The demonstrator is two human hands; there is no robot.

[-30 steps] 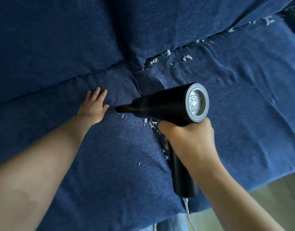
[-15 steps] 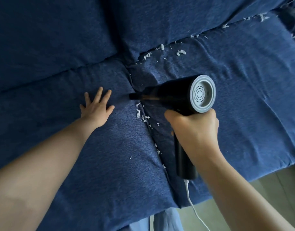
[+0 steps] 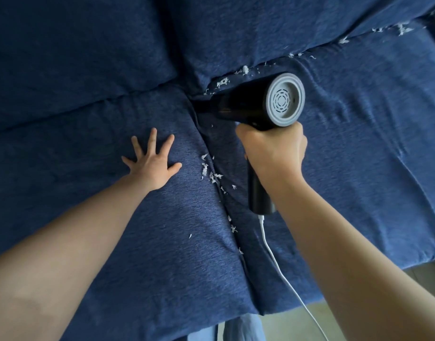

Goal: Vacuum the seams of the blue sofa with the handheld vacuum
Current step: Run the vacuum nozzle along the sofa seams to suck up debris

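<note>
Black plastic fills the right hand (image 3: 273,153), whose fingers wrap the grip of the black handheld vacuum with a grey vented end cap (image 3: 255,104). Its nozzle seems to sit in the seam junction of the blue fabric sofa (image 3: 88,57), though shadow blurs the tip. The left hand (image 3: 152,163) presses flat, fingers spread, on the seat cushion. White paper scraps (image 3: 208,172) lie along the seams, and a white cord (image 3: 280,269) trails from the handle.

Blue sofa (image 3: 359,148) (white scraps (image 3: 211,173))

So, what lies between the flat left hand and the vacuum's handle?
In the head view, between the left hand and the vacuum handle runs the cushion seam, with white scraps scattered along it on the sofa.
</note>
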